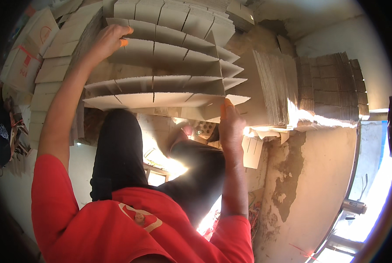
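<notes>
Several long slotted cardboard strips [161, 51] stand on edge in front of me, roughly parallel. Near their right ends a crossing cardboard strip [221, 72] runs through them. My left hand [109, 41] is at the far left, its thumb and finger pinched at the left end of one long strip. Orange covers sit on its fingertips. On the near right, my right hand [232, 125] is closed at the near end of the crossing strip, an orange cover on one finger. Its other fingers are partly hidden.
Stacked slotted cardboard [174, 15] lies beyond the strips. More cardboard stacks stand to the right [272, 87] and left [58, 68]. A printed carton [29, 48] is at the far left. My knees [117, 136] are just below the strips. A peeling wall [310, 175] rises at right.
</notes>
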`<action>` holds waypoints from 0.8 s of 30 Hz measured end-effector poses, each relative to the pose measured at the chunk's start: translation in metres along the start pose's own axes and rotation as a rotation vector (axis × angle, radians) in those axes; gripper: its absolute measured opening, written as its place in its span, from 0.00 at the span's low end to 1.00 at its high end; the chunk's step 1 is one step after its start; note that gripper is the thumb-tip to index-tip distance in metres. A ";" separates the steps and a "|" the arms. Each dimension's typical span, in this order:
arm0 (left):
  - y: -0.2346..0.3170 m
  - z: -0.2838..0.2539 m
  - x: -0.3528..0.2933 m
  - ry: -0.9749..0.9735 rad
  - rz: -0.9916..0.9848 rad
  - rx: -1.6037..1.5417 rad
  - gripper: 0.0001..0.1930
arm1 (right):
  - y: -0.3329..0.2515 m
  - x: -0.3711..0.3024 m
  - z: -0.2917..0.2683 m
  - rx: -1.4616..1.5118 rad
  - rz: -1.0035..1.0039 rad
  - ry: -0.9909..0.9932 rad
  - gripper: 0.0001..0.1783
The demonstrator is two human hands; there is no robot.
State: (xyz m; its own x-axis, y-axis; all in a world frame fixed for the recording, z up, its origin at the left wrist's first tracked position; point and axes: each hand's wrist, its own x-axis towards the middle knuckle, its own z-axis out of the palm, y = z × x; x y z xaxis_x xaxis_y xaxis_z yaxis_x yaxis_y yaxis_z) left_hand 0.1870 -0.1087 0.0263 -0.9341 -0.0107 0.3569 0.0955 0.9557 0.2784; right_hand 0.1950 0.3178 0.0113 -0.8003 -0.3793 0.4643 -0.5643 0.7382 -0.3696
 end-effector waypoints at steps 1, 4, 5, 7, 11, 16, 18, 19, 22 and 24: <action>0.005 -0.002 -0.007 0.149 0.077 -0.011 0.20 | 0.003 0.003 -0.003 0.109 -0.007 0.040 0.03; 0.062 -0.038 -0.020 -0.014 0.096 -0.158 0.21 | 0.036 0.005 -0.023 -0.320 0.012 0.203 0.04; 0.077 -0.047 -0.029 -0.144 0.079 -0.206 0.21 | 0.054 0.008 -0.022 -0.129 0.083 0.413 0.05; 0.091 -0.058 -0.044 -0.402 0.036 -0.305 0.20 | 0.069 0.017 -0.047 -0.545 0.016 0.213 0.16; 0.083 -0.033 -0.032 -0.534 -0.008 -0.233 0.10 | 0.100 0.024 -0.056 -0.682 0.304 -0.102 0.29; 0.043 -0.006 -0.007 -0.340 -0.013 -0.149 0.06 | 0.123 0.039 -0.054 -0.656 0.264 -0.165 0.24; 0.044 -0.004 -0.006 -0.276 -0.018 -0.200 0.08 | 0.131 0.040 -0.058 -0.522 0.233 -0.094 0.22; 0.047 -0.004 -0.012 -0.191 -0.001 -0.276 0.09 | 0.134 0.040 -0.059 -0.454 0.216 -0.058 0.21; 0.076 -0.019 -0.030 -0.063 0.047 -0.259 0.17 | 0.134 0.040 -0.066 -0.490 0.262 -0.047 0.19; 0.107 -0.038 -0.047 -0.072 0.058 -0.227 0.18 | 0.123 0.042 -0.072 -0.419 0.396 -0.045 0.19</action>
State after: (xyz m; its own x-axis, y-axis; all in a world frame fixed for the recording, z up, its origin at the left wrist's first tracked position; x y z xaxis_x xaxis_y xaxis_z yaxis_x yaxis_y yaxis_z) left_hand 0.2537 -0.0166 0.0732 -0.9461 0.0706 0.3160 0.2166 0.8633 0.4558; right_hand 0.1065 0.4322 0.0434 -0.9471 -0.0459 0.3178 -0.0993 0.9831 -0.1539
